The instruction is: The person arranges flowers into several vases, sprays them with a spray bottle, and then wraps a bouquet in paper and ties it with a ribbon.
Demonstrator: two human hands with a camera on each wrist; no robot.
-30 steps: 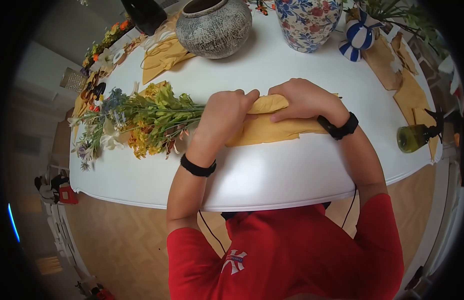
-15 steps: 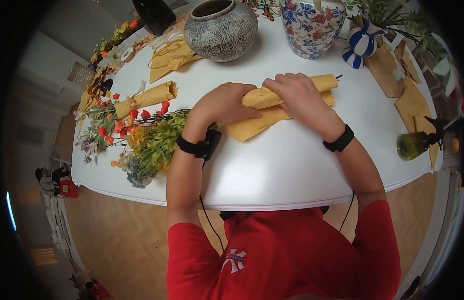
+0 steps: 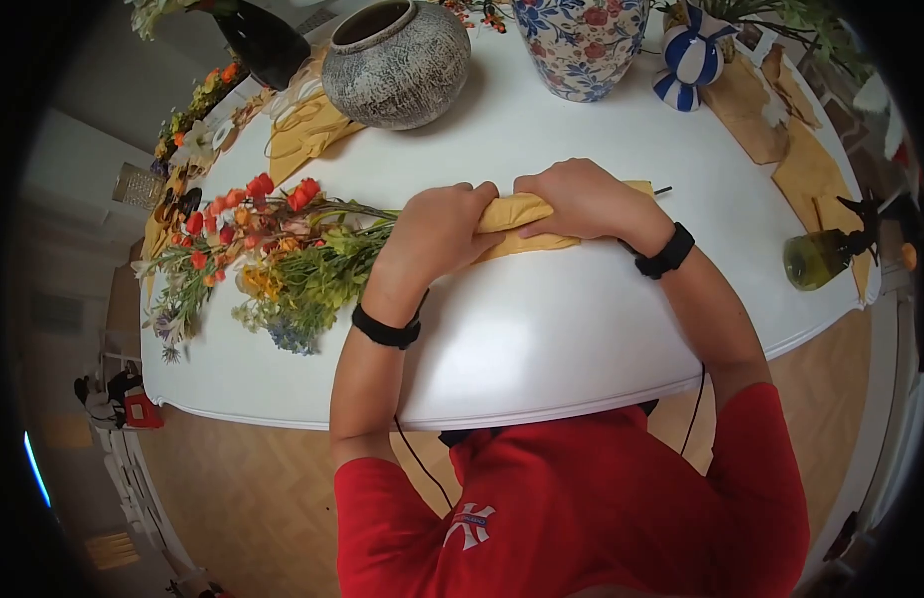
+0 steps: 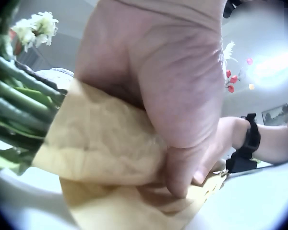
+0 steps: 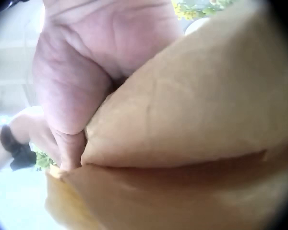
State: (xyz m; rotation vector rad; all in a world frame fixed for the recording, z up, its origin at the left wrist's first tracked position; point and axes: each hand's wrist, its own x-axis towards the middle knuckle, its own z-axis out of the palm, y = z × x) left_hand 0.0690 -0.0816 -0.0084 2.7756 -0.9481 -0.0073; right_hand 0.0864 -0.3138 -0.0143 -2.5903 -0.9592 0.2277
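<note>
Both hands grip a roll of yellow wrapping paper [image 3: 517,211] lying across the white table [image 3: 542,329]. My left hand [image 3: 437,227] curls over its left end, thumb pressed along the front side. Further right, my right hand [image 3: 590,204] wraps over the roll in the same way. A narrow strip of paper shows flat beneath it. Green stems [image 4: 19,110] run out of the paper in the left wrist view. In the head view, red, orange, yellow and blue artificial flowers [image 3: 283,259] spread to the left. A dark stem end pokes out past my right hand.
Behind the roll stand a grey mottled pot [image 3: 402,75], a floral-patterned vase [image 3: 582,45] and a blue-and-white striped ornament [image 3: 693,65]. A green spray bottle [image 3: 816,259] stands at the right edge, near yellow paper [image 3: 811,184]. More folded paper [image 3: 308,130] lies at the back left.
The roll has turned, bringing red flowers up on top of the bunch. Less loose paper shows in front. My right hand reached up over the roll, then came back lower with its thumb in front.
</note>
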